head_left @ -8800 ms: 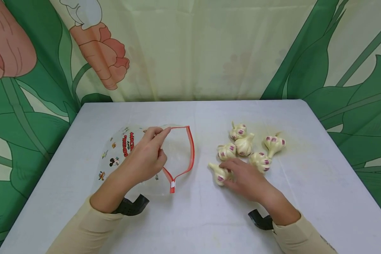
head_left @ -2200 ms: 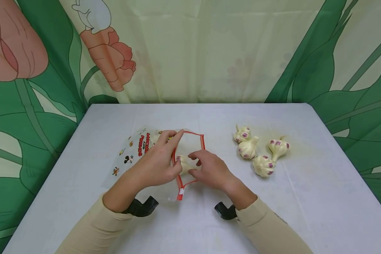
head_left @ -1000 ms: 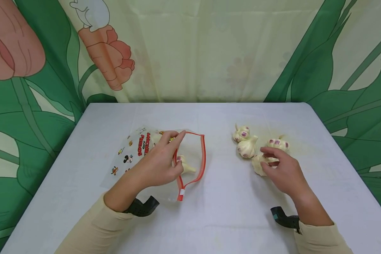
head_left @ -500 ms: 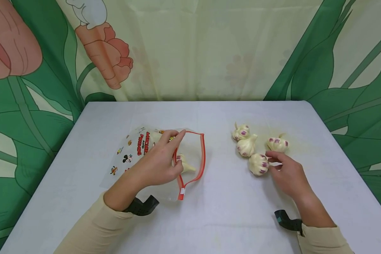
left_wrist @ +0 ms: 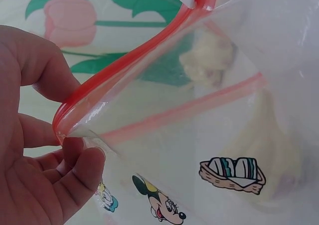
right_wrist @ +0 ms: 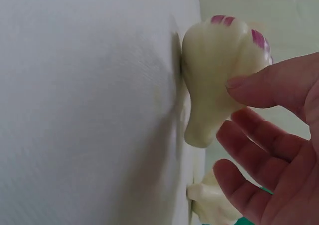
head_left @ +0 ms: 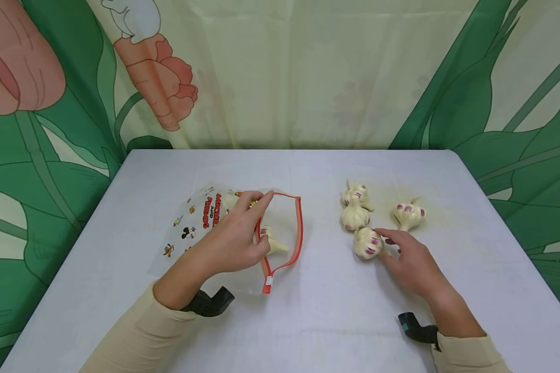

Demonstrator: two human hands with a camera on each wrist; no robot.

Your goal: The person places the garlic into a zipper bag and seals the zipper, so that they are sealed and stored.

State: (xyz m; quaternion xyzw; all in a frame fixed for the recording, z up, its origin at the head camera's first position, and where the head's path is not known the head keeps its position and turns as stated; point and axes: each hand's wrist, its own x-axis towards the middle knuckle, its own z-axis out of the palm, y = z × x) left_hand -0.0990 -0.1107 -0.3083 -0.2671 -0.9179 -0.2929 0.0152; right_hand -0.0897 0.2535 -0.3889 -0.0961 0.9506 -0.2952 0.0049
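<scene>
Four garlic bulbs (head_left: pixel 367 244) lie loose on the worktop (head_left: pixel 317 326), and at least one bulb (head_left: pixel 277 247) sits inside the clear bag (head_left: pixel 300 228), so your bagging looks begun but unfinished. Your left hand (head_left: pixel 228 233) pinches the bag's red-edged mouth; your right hand's (head_left: pixel 413 261) fingers touch the nearest loose bulb without closing round it. Bulbs look creamy, purple-marked and stubby-stemmed.

free: tablecloth (head_left: pixel 324 235) between bag (head_left: pixel 205 223) and garlic cluster (head_left: pixel 355 216) | obstacle: lone bulb (head_left: pixel 409 213) beyond right grip (head_left: pixel 413 264)
</scene>
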